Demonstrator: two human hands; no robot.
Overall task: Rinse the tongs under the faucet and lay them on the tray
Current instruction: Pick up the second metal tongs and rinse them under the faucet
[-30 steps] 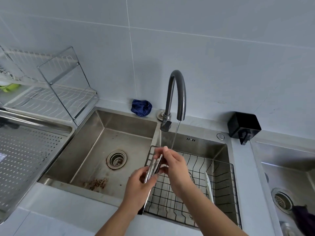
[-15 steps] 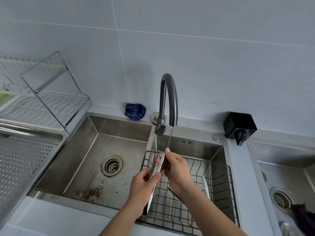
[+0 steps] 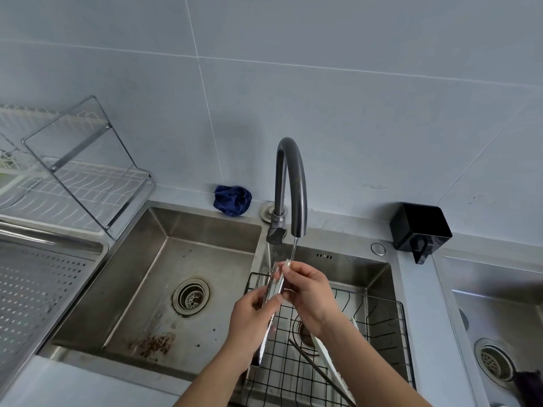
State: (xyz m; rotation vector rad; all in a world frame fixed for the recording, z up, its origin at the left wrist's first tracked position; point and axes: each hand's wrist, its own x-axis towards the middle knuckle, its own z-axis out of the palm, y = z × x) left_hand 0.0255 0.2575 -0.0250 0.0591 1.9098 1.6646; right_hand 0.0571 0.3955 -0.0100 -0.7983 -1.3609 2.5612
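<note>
Water [image 3: 293, 248] is let fall in a thin stream from the faucet [image 3: 291, 177] onto the upper end of the tongs [image 3: 273, 284], which are held nearly upright over the wire basket [image 3: 379, 315] in the right-hand basin. Little has been altered over the last second. The tongs have been kept under the stream, the same two-handed hold has been kept, and only the viewpoint has been shifted a little. The lower half is gripped by the left hand [image 3: 249, 320], its fingers curled round the closed arms. The tip is pinched by the right hand [image 3: 310, 292], whose fingers [image 3: 289, 267] are pressed together against the wet metal just below the spout. From this the rinse is judged to be in progress and unfinished, since only the tip is being wetted. The perforated tray [image 3: 44, 292] is seen well apart at the far left, with the tongs not yet laid on it. A carry across the left basin [image 3: 205, 230] will be called for, and dripping on the bench [image 3: 88, 386] may be expected.
</note>
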